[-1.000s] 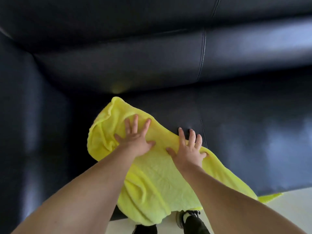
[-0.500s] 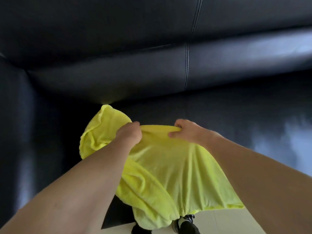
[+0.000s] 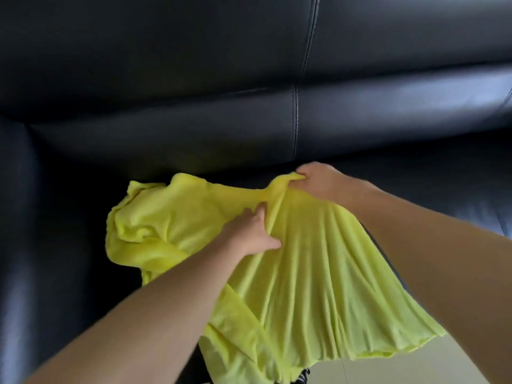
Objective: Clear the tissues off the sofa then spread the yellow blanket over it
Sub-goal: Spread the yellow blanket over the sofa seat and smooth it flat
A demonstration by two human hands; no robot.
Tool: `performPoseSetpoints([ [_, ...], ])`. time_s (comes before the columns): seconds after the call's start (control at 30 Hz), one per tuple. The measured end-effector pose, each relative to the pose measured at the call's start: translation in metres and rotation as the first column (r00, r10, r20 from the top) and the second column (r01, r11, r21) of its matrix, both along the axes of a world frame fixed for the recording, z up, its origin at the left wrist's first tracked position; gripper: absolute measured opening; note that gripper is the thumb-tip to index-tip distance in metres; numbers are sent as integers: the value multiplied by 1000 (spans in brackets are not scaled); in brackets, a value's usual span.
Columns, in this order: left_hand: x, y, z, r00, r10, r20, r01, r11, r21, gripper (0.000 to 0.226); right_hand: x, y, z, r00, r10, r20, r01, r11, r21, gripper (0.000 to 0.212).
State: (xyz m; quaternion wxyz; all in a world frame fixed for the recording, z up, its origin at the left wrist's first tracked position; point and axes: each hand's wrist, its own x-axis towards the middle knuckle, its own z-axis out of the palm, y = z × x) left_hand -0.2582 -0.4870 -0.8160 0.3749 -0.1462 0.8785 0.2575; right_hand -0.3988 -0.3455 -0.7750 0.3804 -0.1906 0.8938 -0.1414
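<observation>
The yellow blanket [image 3: 310, 261] lies bunched on the seat of the black leather sofa [image 3: 194, 128] and hangs over its front edge. My right hand [image 3: 318, 182] grips the blanket's top edge near the seat's back, fingers curled round a raised fold. My left hand [image 3: 249, 234] lies on the cloth lower and to the left, its fingers sunk into the folds and its thumb out to the right. The blanket's left part sits crumpled near the armrest. No tissues show on the sofa.
The sofa's left armrest [image 3: 19, 231] rises at the left edge. A stitched seam [image 3: 295, 120] splits the backrest cushions. Pale floor [image 3: 415, 367] and a dark shoe [image 3: 303, 376] show below the blanket's hem.
Both hands went from pressing flat on the blanket to gripping it. My right hand has pulled the top edge up and to the right; my left hand has shifted lower on the cloth.
</observation>
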Motion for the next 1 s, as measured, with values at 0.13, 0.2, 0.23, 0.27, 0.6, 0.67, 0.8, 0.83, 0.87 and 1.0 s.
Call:
performPoseSetpoints([
  [0.13, -23, -4, -13, 990, 142, 20, -140, 988, -64, 27, -7, -2, 22, 1000, -18, -3, 17, 985, -174, 20],
  [0.2, -39, -20, -6, 962, 261, -77, -268, 958, -99, 31, 1, 17, 13, 994, -95, 53, 100, 989, -113, 52],
  [0.23, -45, -29, 0, 943, 307, -129, -322, 938, -124, 33, 8, 30, 4, 991, -115, 68, 116, 993, -16, 75],
  [0.27, -51, -39, 6, 922, 349, -168, -374, 915, -150, 34, 18, 45, -7, 991, -113, 72, 104, 988, 116, 94],
  [0.6, -52, -64, 12, 933, 256, -255, -353, 792, -498, 34, 30, 106, -54, 746, -613, 260, 454, 754, 474, 30],
  [0.67, -46, -23, 18, 918, -31, -394, -181, 853, -489, 39, -19, 98, -48, 603, -778, 175, 748, 628, 215, 27],
  [0.8, -32, 72, 1, 995, -48, -91, 44, 998, -43, 70, -85, 86, -3, 772, -610, -180, 558, 786, -267, 18],
  [0.83, -30, 84, -10, 997, -76, 13, 77, 995, -71, 79, -85, 83, 4, 826, -493, -274, 415, 860, -297, 15],
  [0.87, -31, 89, -19, 997, -61, 45, 66, 990, -123, 86, -82, 83, 3, 869, -368, -333, 274, 915, -296, 15],
  [1.0, -63, 81, -39, 986, 160, 49, -144, 960, -239, 108, -29, 125, -42, 952, -67, -300, 28, 991, -134, 47],
])
